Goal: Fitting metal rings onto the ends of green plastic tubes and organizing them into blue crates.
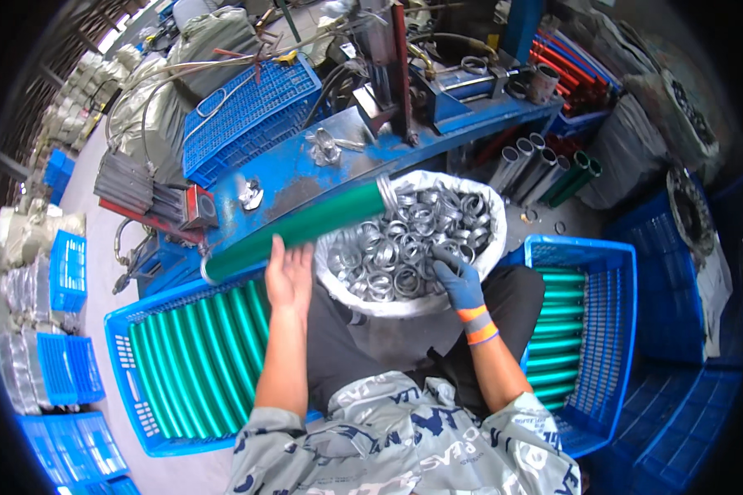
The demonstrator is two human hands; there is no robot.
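Note:
A green tube (297,224) with a silvery ring at each end slants across in front of me, slightly blurred. My left hand (289,276), bare, holds it from below near its middle, the thumb against its side. My right hand (461,282) wears a blue-grey glove with an orange band at the wrist. Its fingers curl in at the right side of a white sack (338,299) full of loose metal rings (406,282); what they pinch is hard to make out. The sack stands between my knees, its rim folded outward.
Blue crates of green tubes flank me, the left crate (124,371) and the right crate (611,346). Ahead runs a blue workbench (305,186) with a clamp machine (466,87) and a upturned blue crate (248,115). More tubes (530,165) stand beyond the sack.

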